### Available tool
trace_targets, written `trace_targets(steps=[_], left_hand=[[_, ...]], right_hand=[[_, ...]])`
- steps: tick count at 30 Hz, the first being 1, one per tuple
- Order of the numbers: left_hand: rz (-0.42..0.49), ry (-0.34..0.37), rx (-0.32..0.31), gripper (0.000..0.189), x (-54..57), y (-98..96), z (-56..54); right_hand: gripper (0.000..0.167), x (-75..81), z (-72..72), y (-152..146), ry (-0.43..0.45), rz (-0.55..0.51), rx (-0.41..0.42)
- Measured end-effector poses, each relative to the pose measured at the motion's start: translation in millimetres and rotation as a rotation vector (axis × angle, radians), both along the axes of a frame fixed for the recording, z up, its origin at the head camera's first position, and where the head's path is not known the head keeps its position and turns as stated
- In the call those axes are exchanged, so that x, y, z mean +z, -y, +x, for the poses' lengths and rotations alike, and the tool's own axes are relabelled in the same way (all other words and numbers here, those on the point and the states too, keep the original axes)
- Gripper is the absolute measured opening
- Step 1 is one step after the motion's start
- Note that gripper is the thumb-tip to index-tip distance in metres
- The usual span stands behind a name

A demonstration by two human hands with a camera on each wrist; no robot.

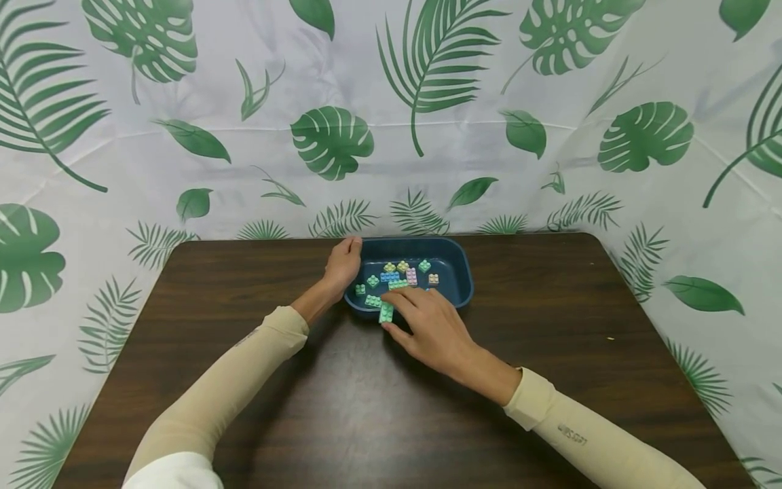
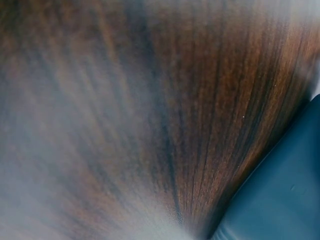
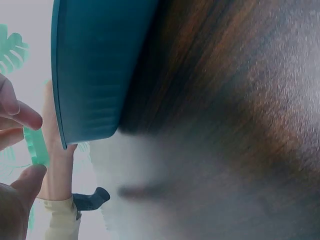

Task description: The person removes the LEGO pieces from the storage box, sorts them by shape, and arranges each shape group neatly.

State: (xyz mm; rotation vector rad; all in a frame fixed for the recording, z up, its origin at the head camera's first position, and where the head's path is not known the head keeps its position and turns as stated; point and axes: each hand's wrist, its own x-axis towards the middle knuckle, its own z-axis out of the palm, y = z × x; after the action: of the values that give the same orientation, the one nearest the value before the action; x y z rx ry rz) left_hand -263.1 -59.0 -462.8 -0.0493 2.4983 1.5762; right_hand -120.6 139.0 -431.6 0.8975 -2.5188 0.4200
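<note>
My right hand (image 1: pixel 436 331) pinches a mint-green toy building brick (image 1: pixel 386 312) between thumb and fingers, over the near rim of a dark blue plastic tub (image 1: pixel 467 272). The right wrist view shows the pinched brick (image 3: pixel 36 146) beside the tub's outer wall (image 3: pixel 95 75). At the tub's left end, my left hand (image 1: pixel 342 267) grips the rim. Inside lie several loose bricks: a blue one (image 1: pixel 389 277), a pink one (image 1: pixel 412 276), a peach one (image 1: pixel 434 278), yellow ones and more green ones. My right hand hides part of the tub's contents.
The tub stands at the back of a dark wooden table (image 1: pixel 366 407). Behind it hangs a white cloth (image 1: pixel 427 183) with green leaf prints. A tiny yellow speck (image 1: pixel 611 338) lies on the right of the tabletop. The left wrist view holds mostly blurred tabletop and the tub's wall (image 2: pixel 285 175).
</note>
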Motion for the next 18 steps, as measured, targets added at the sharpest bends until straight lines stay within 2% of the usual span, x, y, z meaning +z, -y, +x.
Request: trace_targets(steps=[10, 18], left_hand=[[-0.010, 0.010, 0.013, 0.051, 1.0, 1.4, 0.5], [-0.002, 0.003, -0.003, 0.050, 3.7, 1.3, 2.2]], right_hand=[[0.049, 2.7, 2.2, 3.1, 0.004, 0.022, 0.022], [0.046, 0.3, 7.3, 4.0, 0.014, 0.032, 0.044]])
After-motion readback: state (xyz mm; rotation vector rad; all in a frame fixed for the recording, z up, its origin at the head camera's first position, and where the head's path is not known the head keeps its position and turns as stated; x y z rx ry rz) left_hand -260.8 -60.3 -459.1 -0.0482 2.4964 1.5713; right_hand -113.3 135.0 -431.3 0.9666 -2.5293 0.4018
